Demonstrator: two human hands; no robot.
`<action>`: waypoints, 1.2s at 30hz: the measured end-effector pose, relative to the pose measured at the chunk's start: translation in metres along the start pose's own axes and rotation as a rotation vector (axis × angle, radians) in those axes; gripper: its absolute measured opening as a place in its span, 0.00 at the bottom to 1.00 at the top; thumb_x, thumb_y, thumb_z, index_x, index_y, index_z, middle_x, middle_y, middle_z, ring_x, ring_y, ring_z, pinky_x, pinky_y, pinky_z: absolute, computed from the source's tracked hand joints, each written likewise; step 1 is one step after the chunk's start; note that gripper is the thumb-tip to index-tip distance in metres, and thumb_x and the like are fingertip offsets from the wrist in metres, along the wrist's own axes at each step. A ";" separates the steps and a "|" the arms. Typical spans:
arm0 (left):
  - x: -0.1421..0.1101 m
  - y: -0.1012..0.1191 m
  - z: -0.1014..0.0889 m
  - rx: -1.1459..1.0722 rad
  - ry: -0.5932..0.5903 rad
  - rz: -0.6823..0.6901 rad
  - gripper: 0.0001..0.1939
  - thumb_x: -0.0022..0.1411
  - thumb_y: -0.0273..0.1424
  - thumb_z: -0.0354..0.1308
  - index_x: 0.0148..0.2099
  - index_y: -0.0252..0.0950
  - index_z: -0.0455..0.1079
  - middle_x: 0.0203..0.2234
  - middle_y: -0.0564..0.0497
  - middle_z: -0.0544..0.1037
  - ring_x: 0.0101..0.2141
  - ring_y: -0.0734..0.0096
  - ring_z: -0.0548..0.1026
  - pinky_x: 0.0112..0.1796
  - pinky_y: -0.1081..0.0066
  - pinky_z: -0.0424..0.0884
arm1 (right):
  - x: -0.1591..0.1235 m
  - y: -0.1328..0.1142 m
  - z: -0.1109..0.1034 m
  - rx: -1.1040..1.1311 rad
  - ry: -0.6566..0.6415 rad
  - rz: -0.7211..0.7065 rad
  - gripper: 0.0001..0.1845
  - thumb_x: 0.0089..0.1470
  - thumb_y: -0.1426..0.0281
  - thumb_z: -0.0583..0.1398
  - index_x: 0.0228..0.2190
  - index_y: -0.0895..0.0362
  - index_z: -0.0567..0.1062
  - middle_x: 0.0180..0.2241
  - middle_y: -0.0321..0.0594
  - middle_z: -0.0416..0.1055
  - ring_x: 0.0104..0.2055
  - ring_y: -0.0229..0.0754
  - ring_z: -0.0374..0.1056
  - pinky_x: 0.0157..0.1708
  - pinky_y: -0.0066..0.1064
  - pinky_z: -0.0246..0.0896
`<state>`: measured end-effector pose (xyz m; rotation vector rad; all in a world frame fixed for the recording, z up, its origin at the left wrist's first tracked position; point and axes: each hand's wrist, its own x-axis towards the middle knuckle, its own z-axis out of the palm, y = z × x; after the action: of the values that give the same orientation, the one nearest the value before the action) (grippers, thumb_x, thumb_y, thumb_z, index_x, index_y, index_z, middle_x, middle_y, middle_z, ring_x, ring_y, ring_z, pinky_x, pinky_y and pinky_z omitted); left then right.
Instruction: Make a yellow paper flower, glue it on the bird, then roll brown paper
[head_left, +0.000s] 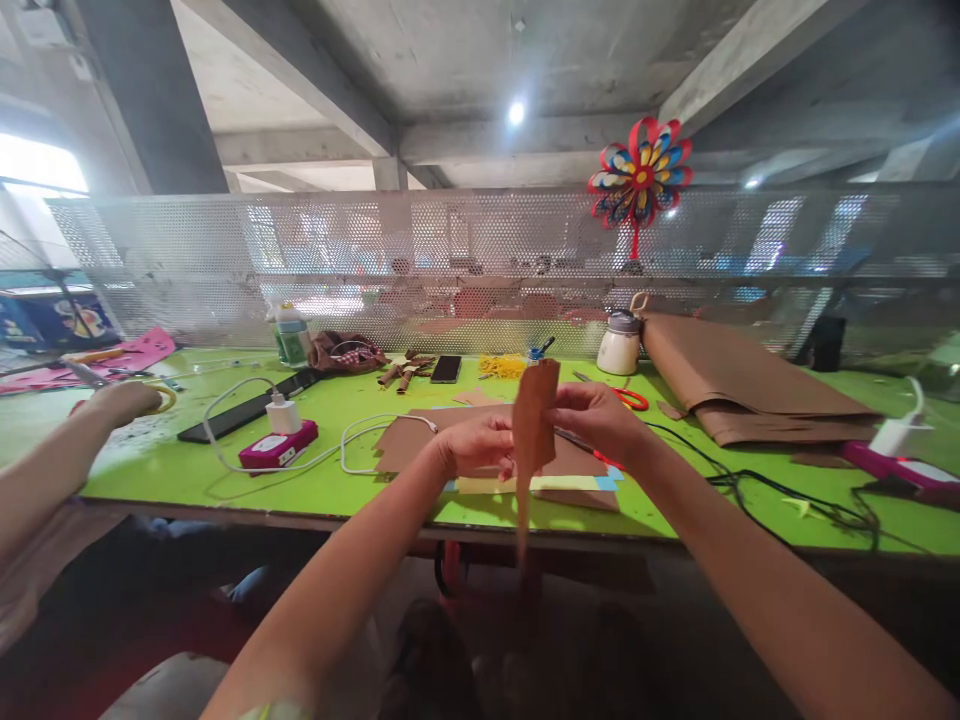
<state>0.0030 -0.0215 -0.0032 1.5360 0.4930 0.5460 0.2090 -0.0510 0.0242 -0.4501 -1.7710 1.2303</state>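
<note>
A piece of brown paper (535, 415) is held up over the table's front edge, partly rolled at its right side, with a narrow strip hanging down. My right hand (598, 415) pinches it at the right edge between thumb and fingers. From the left, my left hand (480, 447) has its curled fingers closed on the other edge, the tips partly hidden by the paper. Under both hands lies a stack of brown sheets (420, 445) with yellow and light blue edges showing. Scissors with red-orange handles (632, 399) lie just beyond my right hand.
A co-worker's hand (131, 402) holds scissors at left. Across the green table (247, 510) are a power strip (279, 446) with a white cable, a phone (446, 369), a jar (619, 343), large folded brown sheets (750, 375) and black cables (739, 480). A perforated screen (330, 260) stands behind.
</note>
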 end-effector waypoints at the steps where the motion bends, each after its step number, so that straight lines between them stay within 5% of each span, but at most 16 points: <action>1: 0.001 0.001 -0.006 0.005 0.098 0.024 0.19 0.50 0.40 0.62 0.36 0.29 0.70 0.28 0.45 0.76 0.27 0.71 0.73 0.27 0.74 0.67 | 0.002 0.003 -0.005 -0.057 0.020 0.054 0.11 0.43 0.64 0.66 0.29 0.59 0.76 0.26 0.36 0.72 0.27 0.34 0.65 0.30 0.28 0.61; 3: 0.003 0.002 -0.017 0.010 0.307 0.112 0.16 0.52 0.39 0.61 0.35 0.29 0.69 0.27 0.48 0.75 0.27 0.77 0.71 0.28 0.77 0.65 | 0.008 0.008 -0.016 -0.231 -0.075 0.200 0.14 0.43 0.63 0.65 0.30 0.60 0.77 0.28 0.37 0.72 0.27 0.34 0.64 0.30 0.27 0.59; 6: 0.006 0.000 -0.029 0.103 0.414 0.123 0.17 0.55 0.41 0.57 0.37 0.29 0.69 0.29 0.47 0.74 0.29 0.77 0.70 0.30 0.76 0.64 | 0.020 0.019 -0.031 -0.546 -0.309 0.300 0.14 0.44 0.63 0.62 0.30 0.61 0.78 0.26 0.36 0.71 0.26 0.33 0.61 0.27 0.25 0.55; 11: 0.011 -0.014 -0.025 0.576 0.306 0.020 0.17 0.54 0.41 0.57 0.33 0.30 0.73 0.26 0.50 0.74 0.27 0.75 0.68 0.30 0.74 0.62 | 0.040 0.049 -0.036 -0.835 -0.535 0.302 0.14 0.45 0.65 0.60 0.31 0.62 0.79 0.22 0.34 0.70 0.23 0.33 0.58 0.24 0.24 0.51; 16: 0.014 -0.023 -0.020 0.946 0.280 -0.054 0.14 0.52 0.37 0.56 0.34 0.31 0.75 0.23 0.53 0.73 0.25 0.75 0.66 0.27 0.76 0.58 | 0.044 0.069 -0.032 -0.902 -0.540 0.225 0.14 0.46 0.67 0.59 0.33 0.62 0.78 0.24 0.36 0.72 0.25 0.34 0.60 0.25 0.24 0.53; 23: 0.019 -0.021 -0.013 1.199 0.259 0.005 0.11 0.52 0.33 0.57 0.35 0.33 0.75 0.26 0.52 0.74 0.27 0.74 0.68 0.28 0.76 0.59 | 0.024 0.074 -0.026 -1.047 -0.361 0.087 0.11 0.46 0.68 0.61 0.31 0.62 0.78 0.27 0.40 0.74 0.29 0.37 0.65 0.28 0.25 0.55; 36: 0.018 -0.022 -0.011 1.270 0.262 0.022 0.09 0.51 0.28 0.55 0.35 0.32 0.74 0.26 0.51 0.72 0.27 0.74 0.68 0.27 0.78 0.61 | 0.014 0.057 -0.027 -1.277 -0.438 0.029 0.08 0.49 0.73 0.58 0.30 0.60 0.77 0.30 0.43 0.74 0.31 0.40 0.66 0.29 0.26 0.53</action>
<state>0.0108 -0.0010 -0.0241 2.6779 1.1553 0.4536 0.2127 -0.0012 -0.0167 -0.9448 -2.8002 0.0236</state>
